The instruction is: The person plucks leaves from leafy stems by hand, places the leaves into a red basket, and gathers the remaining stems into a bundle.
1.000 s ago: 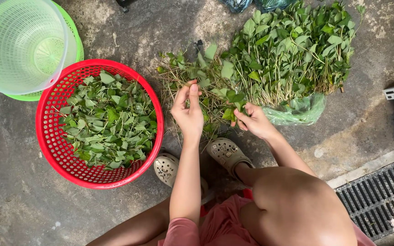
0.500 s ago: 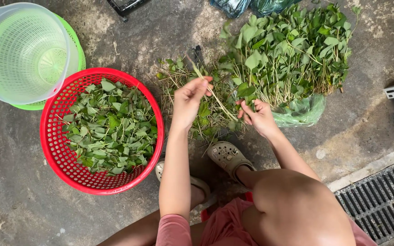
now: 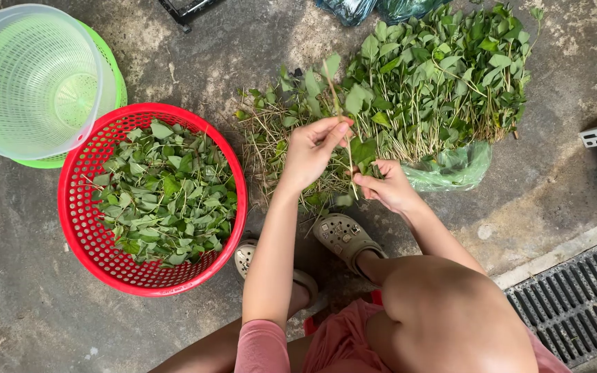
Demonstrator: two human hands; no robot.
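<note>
Hands work over a pile of leafy green stalks (image 3: 443,90) spread on a concrete floor (image 3: 29,318). The left hand (image 3: 312,148) pinches a single thin stem (image 3: 340,124) between thumb and fingertips, closed on it near its upper part, where a leaf or two still hangs at the tip. The right hand (image 3: 385,185) closes on the lower end of the same stem, fingers curled around it just beside the left hand. The stem runs nearly upright in the view between the two hands, over a scatter of stripped bare stalks (image 3: 271,148) at the pile's left edge.

The pile lies partly on a green plastic bag (image 3: 454,169), whose rim shows at its lower right. Left of the hands stands a round red basket (image 3: 81,228), filled with plucked green leaves (image 3: 164,193). A pale green colander (image 3: 32,83) sits in a translucent bowl, touching the basket's upper left rim. Below the hands two beige clogs (image 3: 343,235) rest on the floor, and a metal drain grate (image 3: 575,297) lies at the lower right corner.
</note>
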